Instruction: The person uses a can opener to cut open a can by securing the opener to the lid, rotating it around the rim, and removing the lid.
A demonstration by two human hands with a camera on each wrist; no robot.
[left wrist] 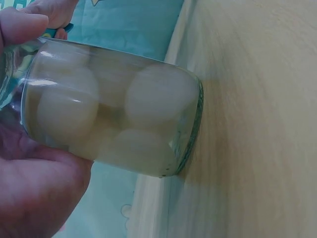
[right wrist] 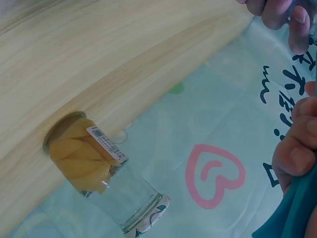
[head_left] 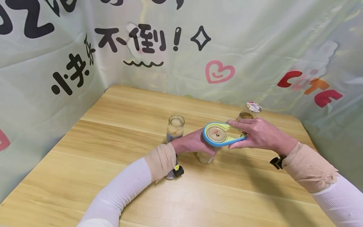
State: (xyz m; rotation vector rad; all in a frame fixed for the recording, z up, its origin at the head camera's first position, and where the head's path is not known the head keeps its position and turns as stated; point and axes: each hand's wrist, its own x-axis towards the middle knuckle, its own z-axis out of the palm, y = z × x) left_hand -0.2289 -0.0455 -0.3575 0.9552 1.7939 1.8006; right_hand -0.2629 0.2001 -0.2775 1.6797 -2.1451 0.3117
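Observation:
My left hand [head_left: 195,142] grips a glass jar [left wrist: 114,104] by its upper part. Pale round pieces sit in cloudy liquid inside it, and its base is close over the table in the left wrist view. A gold lid [head_left: 216,134] tops this jar. Around the lid lies the loop of a blue and light-green jar opener [head_left: 216,144]. My right hand [head_left: 259,134] holds the opener's two handles, thumb on the near side and fingers on the far side. In the right wrist view, the opener [right wrist: 297,203] shows only in part, at the lower right edge.
A lidless tall glass jar [head_left: 175,126] stands left of my left hand, partly hidden by the wrist. Behind my right hand is a jar of orange-yellow fruit pieces [right wrist: 81,153] with a patterned lid [head_left: 253,107]. Printed cloth [head_left: 181,75] hangs around the wooden table [head_left: 127,126].

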